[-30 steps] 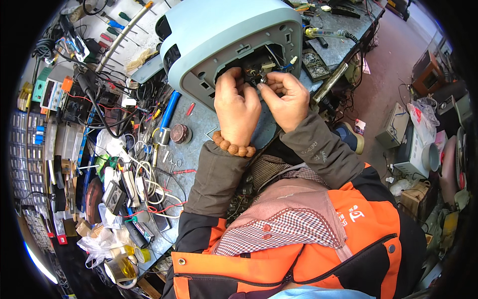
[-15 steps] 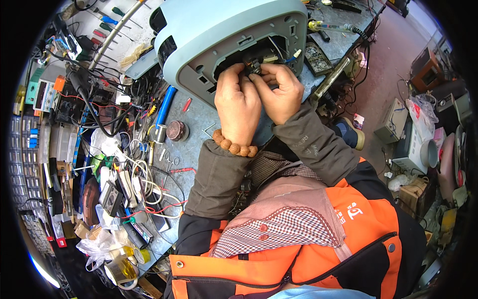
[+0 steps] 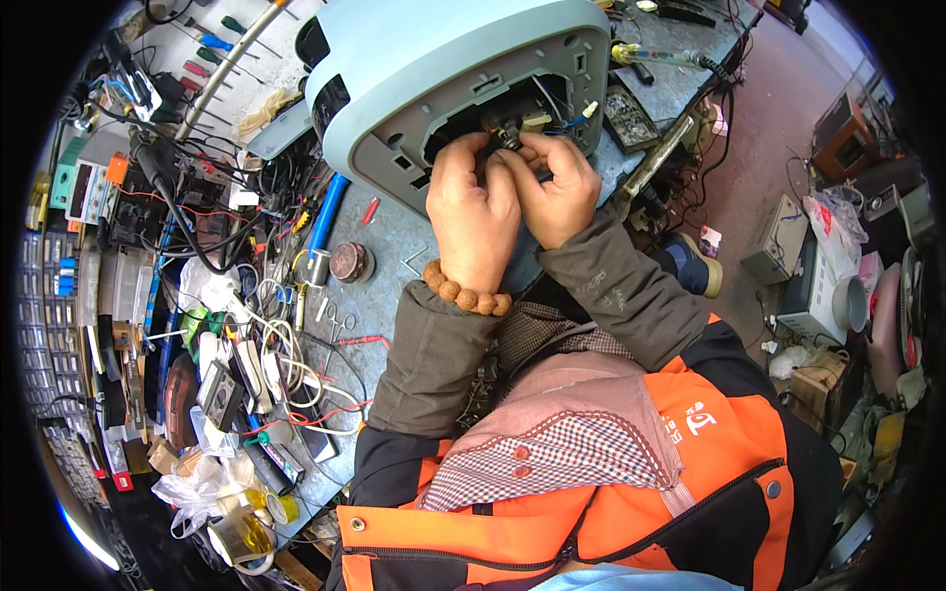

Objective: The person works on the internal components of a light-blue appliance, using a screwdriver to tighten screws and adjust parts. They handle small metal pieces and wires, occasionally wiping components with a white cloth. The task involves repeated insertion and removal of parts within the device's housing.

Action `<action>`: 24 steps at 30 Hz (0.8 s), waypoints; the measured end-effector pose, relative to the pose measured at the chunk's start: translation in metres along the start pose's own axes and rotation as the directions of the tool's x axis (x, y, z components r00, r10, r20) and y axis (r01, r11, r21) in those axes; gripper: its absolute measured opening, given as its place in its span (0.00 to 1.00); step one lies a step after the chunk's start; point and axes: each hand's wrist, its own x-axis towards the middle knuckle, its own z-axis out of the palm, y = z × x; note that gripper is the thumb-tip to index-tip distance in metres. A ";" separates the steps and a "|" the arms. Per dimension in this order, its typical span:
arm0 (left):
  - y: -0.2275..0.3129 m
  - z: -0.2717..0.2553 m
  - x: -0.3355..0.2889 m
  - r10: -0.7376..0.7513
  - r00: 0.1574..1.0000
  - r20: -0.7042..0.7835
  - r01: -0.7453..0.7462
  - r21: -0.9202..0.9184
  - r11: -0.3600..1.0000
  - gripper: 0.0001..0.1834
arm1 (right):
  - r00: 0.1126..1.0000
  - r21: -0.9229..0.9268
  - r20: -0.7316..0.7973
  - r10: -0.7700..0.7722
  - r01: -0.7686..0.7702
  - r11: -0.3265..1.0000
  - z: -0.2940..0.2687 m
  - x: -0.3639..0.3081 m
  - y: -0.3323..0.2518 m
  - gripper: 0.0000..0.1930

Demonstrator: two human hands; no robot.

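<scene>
A pale blue-grey plastic housing (image 3: 394, 94) with a dark opening lies on the workbench, its open side toward me. At the lower edge of that opening, my left hand (image 3: 475, 202) and my right hand (image 3: 558, 187) meet, fingers bent inward. Between the fingertips is a small dark part with a metallic look (image 3: 508, 136); its kind is too small to make out. My right thumb and fingers pinch it, while the left fingertips press close at its left side, partly hidden. Just right of it, a white connector (image 3: 589, 109) on a blue wire sticks out of the opening.
Left of my arm, the bench (image 3: 384, 236) carries a blue-handled tool (image 3: 326, 217), a round tin (image 3: 351, 262), scissors (image 3: 340, 321) and tangled cables (image 3: 296, 364). A tray of small parts (image 3: 628, 116) lies right of the housing. Boxes and equipment (image 3: 813, 286) crowd the floor at right.
My left hand has shifted slightly down and back, its fingertips lower in the opening. The right hand stays nearly in place; the housing has hardly moved.
</scene>
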 end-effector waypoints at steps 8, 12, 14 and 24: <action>0.000 0.000 0.000 0.020 1.000 -0.014 -0.020 0.010 1.000 0.11 | 1.000 0.003 -0.012 0.003 -0.003 1.000 0.002 0.000 0.000 0.14; -0.002 0.000 -0.001 0.016 1.000 -0.011 -0.016 0.031 0.999 0.10 | 0.999 0.045 -0.010 0.034 -0.033 0.998 0.003 0.000 0.001 0.14; -0.003 0.000 0.000 0.025 1.000 -0.010 -0.024 0.042 0.999 0.10 | 1.000 0.037 -0.006 0.021 -0.021 0.999 0.002 0.001 0.003 0.14; -0.006 0.002 -0.002 0.047 0.999 -0.014 -0.046 0.061 0.997 0.12 | 0.999 -0.029 0.038 0.011 -0.010 1.000 -0.002 0.008 -0.001 0.12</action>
